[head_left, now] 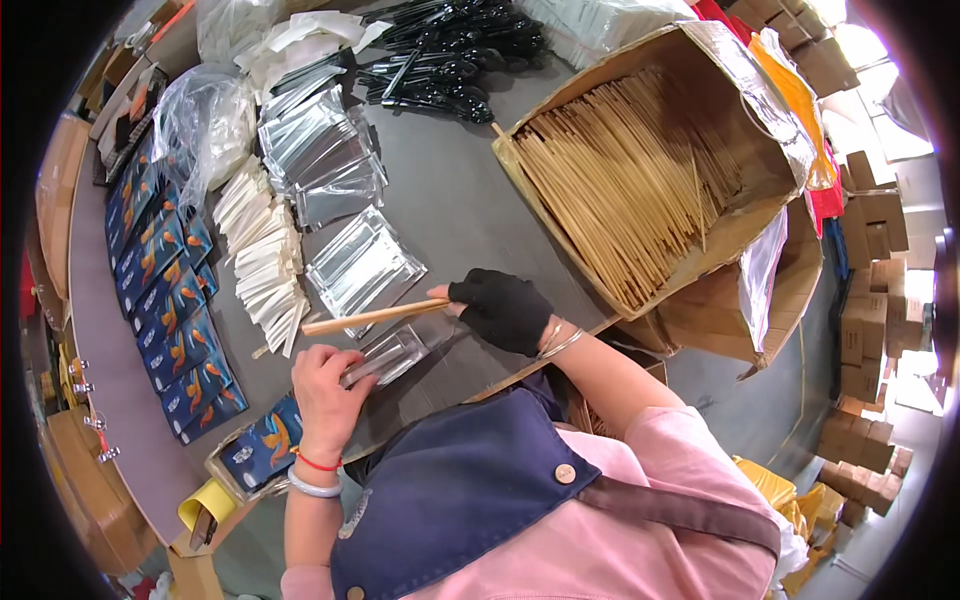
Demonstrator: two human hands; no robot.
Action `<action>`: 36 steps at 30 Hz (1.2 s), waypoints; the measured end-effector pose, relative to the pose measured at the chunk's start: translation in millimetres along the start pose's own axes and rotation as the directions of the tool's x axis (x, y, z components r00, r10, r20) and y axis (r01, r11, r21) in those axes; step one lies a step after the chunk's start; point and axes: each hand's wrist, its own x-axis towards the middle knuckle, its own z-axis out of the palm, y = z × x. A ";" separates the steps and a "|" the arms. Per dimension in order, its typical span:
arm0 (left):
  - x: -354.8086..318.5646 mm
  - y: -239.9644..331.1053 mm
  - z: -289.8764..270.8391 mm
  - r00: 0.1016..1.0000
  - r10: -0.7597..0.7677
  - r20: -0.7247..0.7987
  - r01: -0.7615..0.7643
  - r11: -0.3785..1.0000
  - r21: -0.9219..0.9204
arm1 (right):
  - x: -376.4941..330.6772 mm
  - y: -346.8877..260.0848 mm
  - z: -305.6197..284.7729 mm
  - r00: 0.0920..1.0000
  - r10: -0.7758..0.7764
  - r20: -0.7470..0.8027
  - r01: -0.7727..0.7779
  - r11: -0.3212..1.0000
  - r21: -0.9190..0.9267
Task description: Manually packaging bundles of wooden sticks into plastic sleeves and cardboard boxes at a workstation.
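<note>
- One black-gloved right hand (500,312), head view: grip closed, fingertips on the right end of slender light-brown wooden sticks (375,317); count unclear.
- Bare left hand (327,385): grip pinched on a clear flat plastic sleeve (402,354), just below the sticks.
- Both above the grey worktop (450,180); brown cardboard box (760,135) at right, holding many sticks.

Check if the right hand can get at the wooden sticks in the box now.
Likely yes: the cardboard box is open, the wooden sticks uncovered near the right hand, though that hand holds a wooden piece.
</note>
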 end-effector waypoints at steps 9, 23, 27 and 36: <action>-61.3 -19.8 -11.0 0.992 -0.126 -0.027 0.127 0.990 0.056 | 2.6 6.3 8.6 0.943 -0.013 0.332 0.139 0.923 -0.360; -20.2 -6.2 7.4 1.000 0.013 0.020 -0.013 1.000 -0.027 | 24.2 -61.3 92.9 0.959 -0.064 0.278 -0.051 0.920 0.389; -16.0 -3.5 -14.5 0.975 0.094 0.203 -0.110 0.991 0.071 | 28.8 -42.5 64.2 0.939 -0.245 0.241 0.312 0.902 -0.298; -14.7 -82.8 -99.5 0.988 0.122 -0.092 -0.082 0.931 0.354 | 29.3 -55.8 3.4 0.992 -0.060 0.114 0.100 0.914 -0.394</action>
